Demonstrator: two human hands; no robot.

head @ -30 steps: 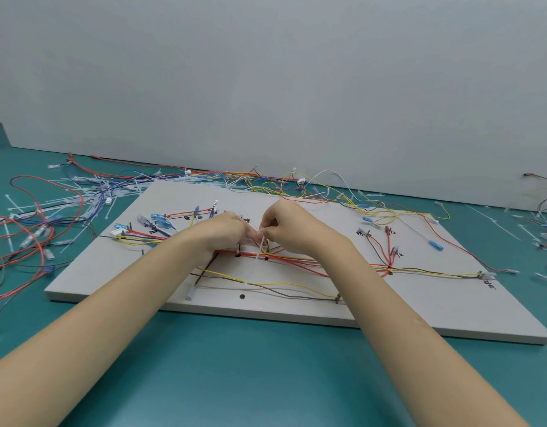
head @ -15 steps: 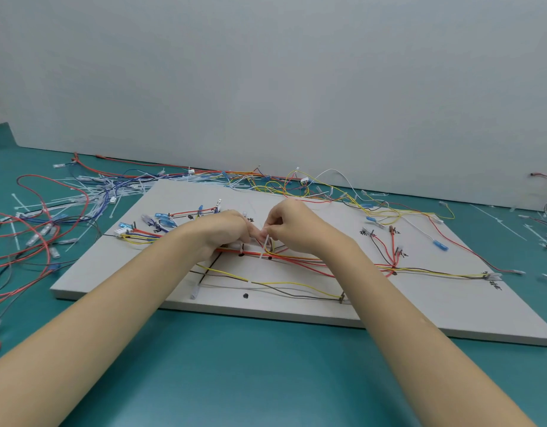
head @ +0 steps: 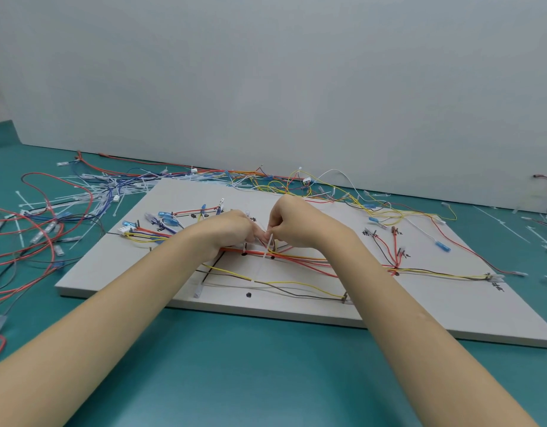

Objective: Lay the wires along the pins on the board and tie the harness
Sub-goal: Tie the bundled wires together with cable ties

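Wires [head: 296,259] run as a red/orange/yellow bundle across mid-board, long axis approx 9-to-3 o'clock, dipping slightly toward 4 on the right, then out to the labelled pin at the right end [head: 489,276]. A yellow + dark pair [head: 284,283] lies nearer the front edge on much the same axis. The board [head: 450,318] is a pale slab flat on the teal table [head: 266,365]; its front edge is close to the forearms, its far edge near the grey wall. Open table at 6 o'clock, between board and camera. Loose wires + ties [head: 65,208] crowd 9–11 o'clock; more tangle [head: 327,189] at 12–1.

Left hand [head: 232,229] w/ fingers curled, tips down at the bundle; what they grip I can't tell. Right hand [head: 296,223] pinches a white cable tie [head: 268,248] that stands nearly upright over the bundle, just beside a pin. Fingertips of both hands almost touch.
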